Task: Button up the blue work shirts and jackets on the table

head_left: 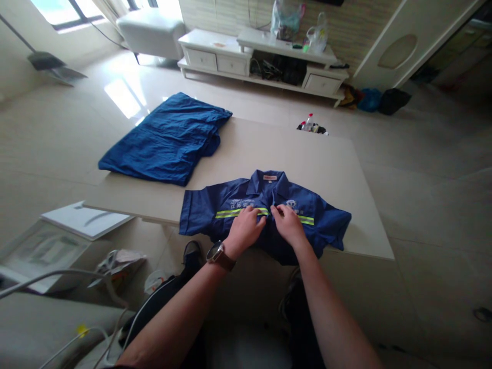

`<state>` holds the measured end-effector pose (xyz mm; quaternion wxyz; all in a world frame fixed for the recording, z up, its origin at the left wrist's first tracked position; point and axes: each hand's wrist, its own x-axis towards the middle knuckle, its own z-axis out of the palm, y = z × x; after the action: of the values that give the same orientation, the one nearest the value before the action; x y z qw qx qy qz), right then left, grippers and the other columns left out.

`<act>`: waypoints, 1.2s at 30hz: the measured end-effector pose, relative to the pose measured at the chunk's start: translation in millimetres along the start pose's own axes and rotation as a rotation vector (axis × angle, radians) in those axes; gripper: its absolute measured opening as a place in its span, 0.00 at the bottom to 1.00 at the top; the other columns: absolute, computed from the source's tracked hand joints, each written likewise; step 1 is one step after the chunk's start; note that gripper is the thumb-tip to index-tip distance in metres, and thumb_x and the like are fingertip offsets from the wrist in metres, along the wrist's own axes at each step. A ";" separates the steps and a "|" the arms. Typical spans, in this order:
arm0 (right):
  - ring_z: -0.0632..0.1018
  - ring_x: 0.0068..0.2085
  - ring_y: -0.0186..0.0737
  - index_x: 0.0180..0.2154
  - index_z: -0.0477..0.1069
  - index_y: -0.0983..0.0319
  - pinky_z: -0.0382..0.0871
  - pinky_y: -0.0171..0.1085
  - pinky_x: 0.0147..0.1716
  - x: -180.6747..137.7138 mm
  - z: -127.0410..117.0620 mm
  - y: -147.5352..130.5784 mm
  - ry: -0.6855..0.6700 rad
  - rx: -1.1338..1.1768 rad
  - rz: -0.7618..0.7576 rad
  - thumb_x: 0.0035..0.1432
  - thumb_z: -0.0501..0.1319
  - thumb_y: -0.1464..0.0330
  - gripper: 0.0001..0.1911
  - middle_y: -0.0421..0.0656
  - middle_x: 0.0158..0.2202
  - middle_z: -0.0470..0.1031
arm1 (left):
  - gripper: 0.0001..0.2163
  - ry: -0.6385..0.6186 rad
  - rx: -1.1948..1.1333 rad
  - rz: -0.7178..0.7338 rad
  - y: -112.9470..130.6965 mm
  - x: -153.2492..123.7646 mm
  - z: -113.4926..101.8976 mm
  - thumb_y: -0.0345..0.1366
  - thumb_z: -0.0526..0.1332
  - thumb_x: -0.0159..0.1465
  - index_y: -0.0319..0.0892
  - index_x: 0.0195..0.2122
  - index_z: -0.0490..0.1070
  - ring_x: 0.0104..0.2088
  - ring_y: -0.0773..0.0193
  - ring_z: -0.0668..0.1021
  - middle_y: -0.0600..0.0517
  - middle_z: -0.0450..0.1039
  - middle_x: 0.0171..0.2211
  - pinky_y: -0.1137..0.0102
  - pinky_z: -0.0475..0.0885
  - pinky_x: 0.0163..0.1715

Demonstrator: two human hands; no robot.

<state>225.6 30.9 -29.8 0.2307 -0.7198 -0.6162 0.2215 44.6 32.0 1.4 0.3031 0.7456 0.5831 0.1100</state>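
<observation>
A navy short-sleeved work shirt lies face up at the table's near edge, its collar pointing away from me and its lower part hanging over the edge. A yellow-green reflective stripe crosses the chest, with white lettering above. My left hand, with a watch on the wrist, has its fingers bent on the shirt front beside the opening. Just across the opening, my right hand pinches the front edge of the shirt near the chest. What lies under the fingertips is partly hidden.
Folded blue cloth lies on the far left of the pale table. Bottles with red caps show beyond the far edge. A white TV cabinet stands along the wall. Boxes and cables are on the left.
</observation>
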 end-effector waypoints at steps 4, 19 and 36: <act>0.64 0.66 0.64 0.55 0.76 0.51 0.60 0.67 0.60 -19.3 -0.7 33.5 -0.155 -0.206 0.204 0.68 0.54 0.55 0.21 0.51 0.66 0.66 | 0.25 -0.128 0.139 -0.222 -26.8 -8.7 9.7 0.44 0.55 0.71 0.52 0.69 0.63 0.72 0.35 0.57 0.41 0.55 0.73 0.35 0.64 0.60; 0.44 0.74 0.73 0.73 0.53 0.49 0.51 0.76 0.62 108.3 -37.0 21.1 -0.075 -0.329 0.189 0.71 0.49 0.54 0.32 0.48 0.77 0.43 | 0.31 0.046 0.169 0.018 -8.6 121.4 -18.7 0.46 0.53 0.71 0.49 0.75 0.52 0.76 0.42 0.45 0.45 0.42 0.77 0.34 0.51 0.68; 0.41 0.75 0.67 0.74 0.48 0.48 0.52 0.69 0.65 67.5 -13.5 28.6 -0.172 -0.403 0.279 0.71 0.48 0.59 0.33 0.42 0.78 0.39 | 0.32 0.036 0.188 -0.036 -30.2 91.3 24.8 0.43 0.53 0.71 0.54 0.75 0.49 0.76 0.42 0.40 0.49 0.37 0.78 0.30 0.39 0.67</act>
<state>265.7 93.0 -38.7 -0.0033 -0.8077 -0.5599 0.1845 60.2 113.6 -53.0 0.2231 0.7580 0.6097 0.0627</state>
